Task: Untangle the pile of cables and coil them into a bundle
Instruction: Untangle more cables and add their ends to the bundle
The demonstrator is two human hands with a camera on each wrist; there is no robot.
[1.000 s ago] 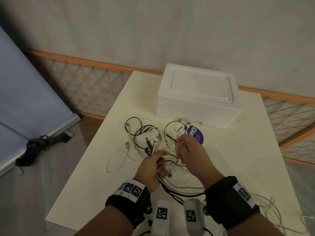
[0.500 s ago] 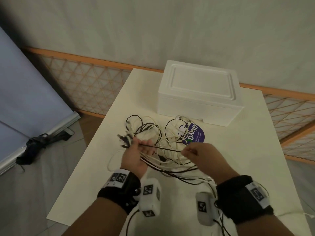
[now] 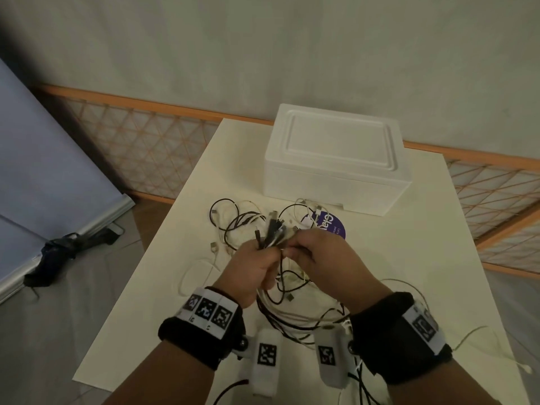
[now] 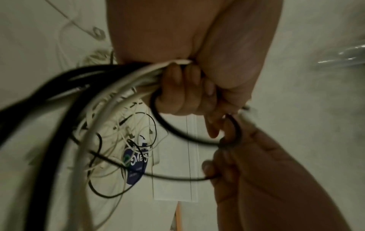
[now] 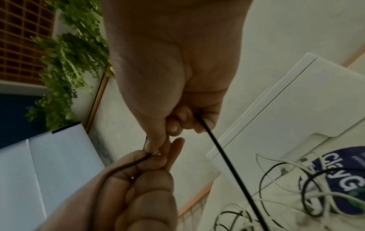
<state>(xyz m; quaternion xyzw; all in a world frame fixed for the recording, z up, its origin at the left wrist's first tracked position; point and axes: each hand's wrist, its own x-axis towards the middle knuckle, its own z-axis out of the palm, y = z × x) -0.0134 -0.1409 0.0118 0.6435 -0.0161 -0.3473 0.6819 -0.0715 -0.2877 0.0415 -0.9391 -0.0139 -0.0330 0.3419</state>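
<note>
A tangle of black and white cables (image 3: 242, 220) lies on the cream table (image 3: 423, 244) in front of a white foam box. My left hand (image 3: 251, 264) grips a bunch of black and white cables (image 4: 126, 78), their plug ends (image 3: 273, 229) sticking up past its fingers. My right hand (image 3: 315, 252) meets the left and pinches a thin black cable (image 5: 217, 150) that runs down toward the pile. In the left wrist view a black loop (image 4: 177, 132) hangs between the two hands. More cable loops (image 3: 295, 314) trail below my wrists.
The white foam box (image 3: 336, 159) stands at the back of the table. A round purple sticker (image 3: 330, 226) lies under the cables. Stray white cable (image 3: 479, 331) runs off at the near right. A lattice fence (image 3: 140, 141) and a grey board (image 3: 43, 159) stand left.
My hands, spread apart half a second ago with a black cable stretched between them, have come together. The plug ends now stand bunched above my left hand.
</note>
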